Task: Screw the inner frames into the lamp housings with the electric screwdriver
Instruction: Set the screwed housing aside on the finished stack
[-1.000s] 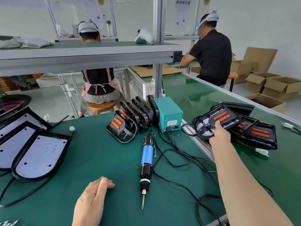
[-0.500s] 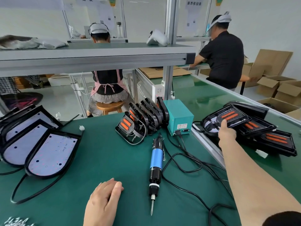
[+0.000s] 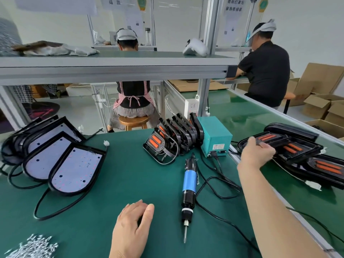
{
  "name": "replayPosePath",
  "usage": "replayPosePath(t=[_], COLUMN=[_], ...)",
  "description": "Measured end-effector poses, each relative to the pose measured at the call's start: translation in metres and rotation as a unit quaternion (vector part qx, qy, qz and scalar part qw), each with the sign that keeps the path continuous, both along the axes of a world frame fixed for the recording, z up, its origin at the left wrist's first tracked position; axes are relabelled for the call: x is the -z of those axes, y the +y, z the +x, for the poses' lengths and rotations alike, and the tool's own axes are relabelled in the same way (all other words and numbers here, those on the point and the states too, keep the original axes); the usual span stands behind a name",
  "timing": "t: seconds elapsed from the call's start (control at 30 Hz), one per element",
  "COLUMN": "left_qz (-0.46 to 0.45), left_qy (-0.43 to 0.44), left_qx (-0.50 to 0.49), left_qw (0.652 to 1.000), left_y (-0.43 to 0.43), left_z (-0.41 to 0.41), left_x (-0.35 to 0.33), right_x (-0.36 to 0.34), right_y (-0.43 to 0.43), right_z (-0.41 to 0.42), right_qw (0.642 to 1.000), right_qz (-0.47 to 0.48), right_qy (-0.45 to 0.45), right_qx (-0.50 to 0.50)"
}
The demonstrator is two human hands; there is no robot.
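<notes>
The blue and black electric screwdriver [image 3: 189, 189] lies on the green mat, tip toward me. My left hand [image 3: 133, 227] rests on the mat to its left, fingers relaxed and holding nothing. My right hand [image 3: 257, 154] reaches right to the conveyor and grips the near edge of an assembled lamp [image 3: 270, 141], black with orange strips, on top of a pile of the same. A row of inner frames [image 3: 168, 142] with orange strips leans against the teal power box [image 3: 216, 135]. Lamp housings [image 3: 74, 169] with white LED boards lie stacked at the left.
A heap of loose screws [image 3: 35, 246] lies at the near left corner. Black cables [image 3: 214, 185] loop across the mat right of the screwdriver. A metal rail [image 3: 290, 207] divides the mat from the conveyor. Two people sit with their backs to me beyond the bench.
My right hand has shifted from the top of the lamp's round end to gripping its near edge. The view has dropped, so the screws now show. My left hand stays put.
</notes>
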State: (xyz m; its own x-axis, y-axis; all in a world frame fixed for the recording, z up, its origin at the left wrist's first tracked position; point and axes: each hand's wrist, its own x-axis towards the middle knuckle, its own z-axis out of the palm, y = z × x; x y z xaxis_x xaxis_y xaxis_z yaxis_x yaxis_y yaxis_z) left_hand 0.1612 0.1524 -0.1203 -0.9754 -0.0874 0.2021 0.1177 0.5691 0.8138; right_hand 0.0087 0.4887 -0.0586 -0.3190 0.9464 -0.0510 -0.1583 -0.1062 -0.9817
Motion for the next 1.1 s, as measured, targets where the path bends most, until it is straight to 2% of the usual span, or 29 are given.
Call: replayPosePath(t=[0.07, 0.13, 0.23, 0.27, 0.33, 0.47, 0.73, 0.8, 0.83, 0.9, 0.97, 1.03, 1.1], left_qz=[-0.003, -0.004, -0.004, -0.006, -0.012, -0.017, -0.034, -0.044, -0.046, -0.035, -0.015, 0.019, 0.039], left_qy=[0.002, 0.004, 0.007, 0.007, 0.006, 0.006, 0.001, 0.000, -0.001, -0.003, -0.010, -0.015, -0.022], left_qx=[0.002, 0.003, 0.004, 0.007, 0.016, 0.021, 0.018, 0.018, 0.018, 0.010, -0.008, -0.015, -0.024], left_qw=[1.000, 1.000, 1.000, 1.000, 1.000, 1.000, 0.999, 0.999, 0.999, 0.999, 1.000, 1.000, 0.999], left_y=[0.000, 0.000, 0.000, 0.000, 0.000, 0.002, 0.000, -0.001, -0.001, -0.002, -0.003, -0.004, -0.005], left_z=[0.000, 0.000, -0.002, -0.003, -0.004, -0.004, -0.002, -0.001, -0.001, -0.002, -0.002, -0.002, -0.002], left_x=[0.003, 0.005, 0.007, 0.007, 0.006, 0.004, 0.000, 0.001, 0.001, 0.002, 0.002, 0.002, 0.001], right_x=[-0.006, -0.005, 0.003, 0.006, 0.009, 0.013, 0.021, 0.021, 0.021, 0.019, 0.017, 0.021, 0.030], right_y=[-0.030, -0.060, -0.102, -0.114, -0.134, -0.157, -0.173, -0.179, -0.183, -0.195, -0.212, -0.231, -0.250], right_z=[0.000, -0.002, -0.007, -0.010, -0.015, -0.025, -0.023, -0.016, -0.013, -0.004, 0.010, 0.027, 0.042], right_qw=[0.994, 0.965, 0.872, 0.842, 0.808, 0.792, 0.833, 0.853, 0.866, 0.887, 0.880, 0.867, 0.860], right_qz=[0.095, 0.210, 0.336, 0.361, 0.386, 0.392, 0.285, 0.230, 0.184, 0.029, -0.128, -0.216, -0.259], right_qy=[-0.003, -0.044, -0.142, -0.175, -0.218, -0.270, -0.239, -0.218, -0.203, -0.149, -0.086, -0.049, -0.030], right_qx=[-0.058, -0.148, -0.325, -0.362, -0.389, -0.383, -0.409, -0.415, -0.419, -0.437, -0.449, -0.446, -0.439])
